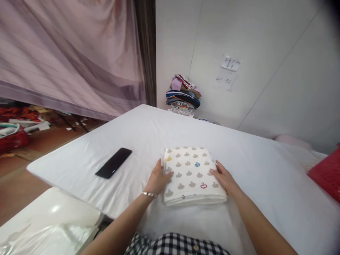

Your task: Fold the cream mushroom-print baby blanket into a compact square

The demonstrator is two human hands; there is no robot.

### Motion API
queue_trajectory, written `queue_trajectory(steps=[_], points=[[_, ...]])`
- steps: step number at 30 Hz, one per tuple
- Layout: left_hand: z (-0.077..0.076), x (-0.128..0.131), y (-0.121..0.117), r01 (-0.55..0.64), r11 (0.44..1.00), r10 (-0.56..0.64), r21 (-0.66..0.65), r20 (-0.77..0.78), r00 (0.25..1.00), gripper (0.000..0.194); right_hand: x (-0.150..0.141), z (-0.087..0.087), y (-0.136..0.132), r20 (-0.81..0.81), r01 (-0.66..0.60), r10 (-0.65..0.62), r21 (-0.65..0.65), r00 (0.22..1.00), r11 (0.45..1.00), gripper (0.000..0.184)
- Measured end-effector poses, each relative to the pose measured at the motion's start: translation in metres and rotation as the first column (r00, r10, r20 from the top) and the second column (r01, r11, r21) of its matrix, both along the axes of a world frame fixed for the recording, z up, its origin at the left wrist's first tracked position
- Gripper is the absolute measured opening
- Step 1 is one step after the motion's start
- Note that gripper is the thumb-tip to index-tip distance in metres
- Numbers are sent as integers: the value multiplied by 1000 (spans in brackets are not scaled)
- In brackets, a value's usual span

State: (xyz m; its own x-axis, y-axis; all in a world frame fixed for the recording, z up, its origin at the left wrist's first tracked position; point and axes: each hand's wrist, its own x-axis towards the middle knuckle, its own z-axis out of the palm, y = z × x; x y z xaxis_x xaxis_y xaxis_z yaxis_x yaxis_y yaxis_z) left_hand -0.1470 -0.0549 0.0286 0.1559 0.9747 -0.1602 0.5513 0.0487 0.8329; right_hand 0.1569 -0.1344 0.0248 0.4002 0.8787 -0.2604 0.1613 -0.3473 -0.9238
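A folded white cloth (190, 173) with a print of grey, yellow, blue and pink mushroom shapes lies flat in front of me. Its folded layers show along the near edge. My left hand (158, 179) grips the left side, thumb on top and the other fingers down along the edge. On the right side, my right hand (225, 178) has its thumb over the top face and its fingers at the edge. The undersides of both hands' grips are hidden. Beneath the cloth is a white-covered table (143, 131).
A black phone (114, 163) lies left of the cloth. Against the wall stands a stack of folded fabrics (183, 95). A red basket (326, 173) is at the right edge. Clear plastic (50, 239) covers a lower white surface at front left. A pink curtain (79, 53) hangs behind.
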Motion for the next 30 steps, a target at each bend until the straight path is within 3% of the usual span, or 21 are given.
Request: queue_trajectory(steps=[5,10,14,20,26,30], points=[[-7,-7,-4,-83,974,148,-210,314,938,91,4,13,4,-308,42,-61,-69,949,997,84],[7,-2,1,-85,909,277,-409,439,855,103,1,24,12,-646,-170,46,-131,762,977,57],[19,-1,1,-56,857,341,-513,480,808,103,-5,25,13,-749,-264,55,-163,660,951,52],[21,-1,1,177,821,260,-543,631,731,64,-8,19,8,-678,-176,81,-73,730,982,47],[17,2,0,44,882,255,-469,553,793,66,-9,21,3,-616,-165,140,17,775,986,51],[19,7,-3,45,867,288,-496,574,766,69,-9,19,0,-615,-187,155,13,773,982,54]])
